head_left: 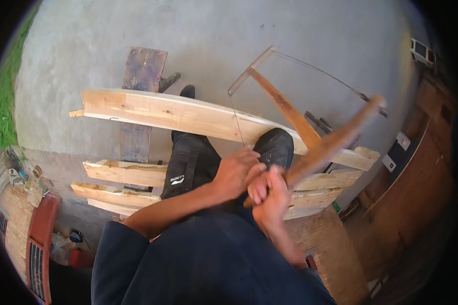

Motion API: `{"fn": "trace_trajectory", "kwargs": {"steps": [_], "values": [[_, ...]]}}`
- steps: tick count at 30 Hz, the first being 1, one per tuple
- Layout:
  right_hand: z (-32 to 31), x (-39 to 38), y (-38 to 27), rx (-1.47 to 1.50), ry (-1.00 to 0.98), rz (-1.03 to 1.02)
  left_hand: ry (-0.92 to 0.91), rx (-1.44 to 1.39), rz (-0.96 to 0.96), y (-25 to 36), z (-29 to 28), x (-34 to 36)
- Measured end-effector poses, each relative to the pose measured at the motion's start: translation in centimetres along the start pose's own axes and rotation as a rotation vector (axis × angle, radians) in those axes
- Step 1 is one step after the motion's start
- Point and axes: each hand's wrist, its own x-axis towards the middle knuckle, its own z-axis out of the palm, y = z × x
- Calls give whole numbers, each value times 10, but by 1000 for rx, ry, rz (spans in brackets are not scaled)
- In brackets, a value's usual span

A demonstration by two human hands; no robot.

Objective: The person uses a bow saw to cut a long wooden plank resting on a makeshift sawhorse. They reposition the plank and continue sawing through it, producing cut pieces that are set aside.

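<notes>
My right hand [271, 195] is wrapped around the near wooden bar of a large frame saw [285, 109]. My left hand [237, 173] is closed at the lower end of the saw, touching my right hand's fingers; exactly what part it grips is hidden. The saw's thin blade runs from its far crosspiece down to my left hand, crossing a long pale plank [163, 109]. A twisted cord spans the frame's other side. My right knee [276, 145] is at the plank's near edge, overlapping it in view.
A dark worn board [143, 66] lies beneath the plank at left. Several more pale planks [127, 174] extend to both sides of my legs. Grey concrete [213, 30] spreads ahead, with grass [6, 96] at far left. A reddish-brown piece of furniture [40, 234] stands lower left.
</notes>
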Motion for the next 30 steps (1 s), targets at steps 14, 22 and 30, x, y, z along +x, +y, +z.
{"fn": "trace_trajectory", "kwargs": {"steps": [14, 22, 30], "values": [[28, 47, 11, -82, 31, 4, 62, -16, -207, -41, 8, 11], [26, 42, 6, -192, -24, 6, 5, 81, -189, -31, 6, 7], [15, -13, -20, -174, -109, 23, -25, 107, -16, 27, -15, -5]]}}
